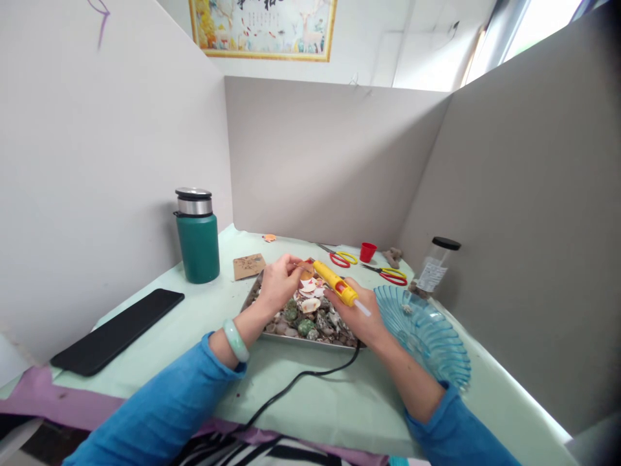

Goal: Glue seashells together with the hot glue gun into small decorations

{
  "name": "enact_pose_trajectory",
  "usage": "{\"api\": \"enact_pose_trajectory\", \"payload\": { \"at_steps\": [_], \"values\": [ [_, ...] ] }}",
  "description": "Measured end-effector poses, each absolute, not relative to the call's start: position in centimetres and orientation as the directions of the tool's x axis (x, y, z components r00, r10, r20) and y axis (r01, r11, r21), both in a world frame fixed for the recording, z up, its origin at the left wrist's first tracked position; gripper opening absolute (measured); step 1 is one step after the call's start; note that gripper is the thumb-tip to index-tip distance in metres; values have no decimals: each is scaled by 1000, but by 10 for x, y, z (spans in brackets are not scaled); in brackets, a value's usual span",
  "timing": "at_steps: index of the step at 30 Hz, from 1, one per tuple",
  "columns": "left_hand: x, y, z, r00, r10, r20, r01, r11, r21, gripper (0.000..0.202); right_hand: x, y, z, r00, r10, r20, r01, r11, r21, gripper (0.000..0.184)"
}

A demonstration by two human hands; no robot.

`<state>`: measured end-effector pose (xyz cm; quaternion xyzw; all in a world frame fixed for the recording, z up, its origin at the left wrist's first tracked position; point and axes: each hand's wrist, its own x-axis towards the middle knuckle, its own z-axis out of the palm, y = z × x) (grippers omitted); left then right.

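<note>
My right hand [358,314] is wrapped round a yellow hot glue gun [336,282], with a whitish glue stick [362,308] poking out of its rear end. The gun's nozzle points up and left, close to the fingers of my left hand [279,283]. Those fingers pinch a small orange piece [305,270] that looks like a shell; they partly hide it. Below both hands lies a metal tray [295,340] filled with shells [310,305] and small greenish and grey stones or snail shells [306,326].
A green bottle [198,249], a black flat case [121,330] and a brown card [249,266] are at left. Two pairs of scissors [343,259], a red cup [368,252], a clear jar [433,268] and a blue glass plate [449,343] are at right. A black cord [301,374] crosses the front. Grey partitions [330,155] surround the table.
</note>
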<state>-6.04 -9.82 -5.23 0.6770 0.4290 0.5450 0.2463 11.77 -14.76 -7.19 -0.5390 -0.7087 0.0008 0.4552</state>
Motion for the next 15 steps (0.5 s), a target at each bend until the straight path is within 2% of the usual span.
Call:
{"api": "enact_pose_trajectory", "payload": {
  "at_steps": [15],
  "values": [
    [-60, -95, -56, 43, 834, 550, 313, -534, 785, 14, 117, -148, -72, -9, 756, 654, 765, 427, -483, 35]
  ]
}}
